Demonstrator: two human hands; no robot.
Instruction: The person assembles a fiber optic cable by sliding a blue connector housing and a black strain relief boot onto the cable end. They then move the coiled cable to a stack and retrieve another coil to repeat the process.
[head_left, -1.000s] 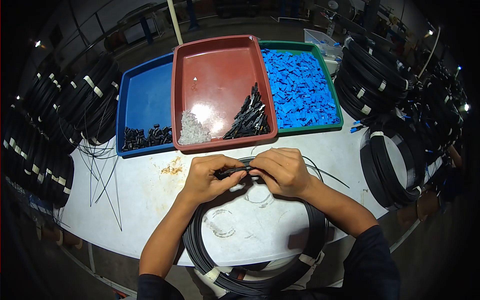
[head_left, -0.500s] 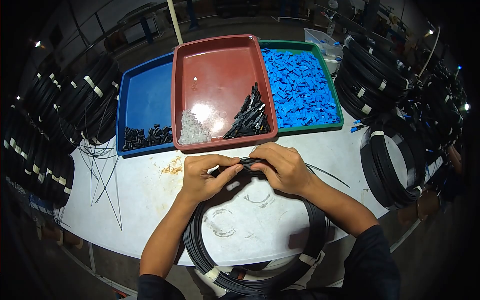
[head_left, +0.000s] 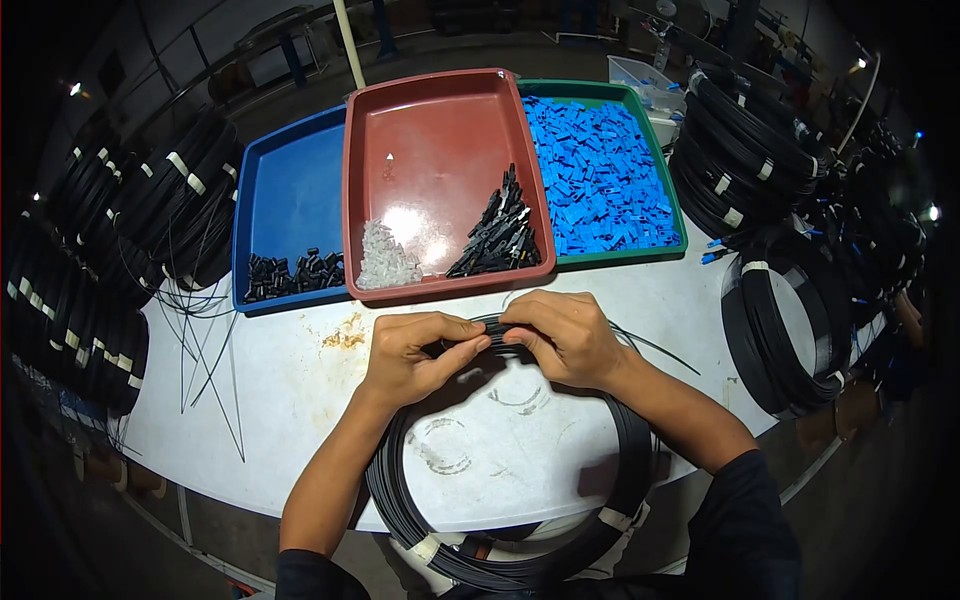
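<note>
A large coil of black cable point(head_left: 632, 455) hangs partly over the table's front edge, with pale tape bands round its lower part. My left hand point(head_left: 425, 350) pinches the top of the coil between thumb and fingers. Close beside it on the right, my right hand point(head_left: 562, 340) grips the same strands, its fingertips on them. Between the two hands a short stretch of the cables shows. One loose cable end point(head_left: 665, 354) sticks out to the right behind my right hand.
Behind my hands stand a blue tray point(head_left: 295, 190) with black pieces, a red tray point(head_left: 440, 140) with clear and black pieces, and a green tray point(head_left: 668, 215) of blue connectors. Cable coils are stacked at left point(head_left: 85, 330) and right point(head_left: 745, 150). Another coil point(head_left: 765, 330) lies at the table's right.
My hands have shifted very slightly on the strands, and the white piece seen below my left fingertips before no longer shows.
</note>
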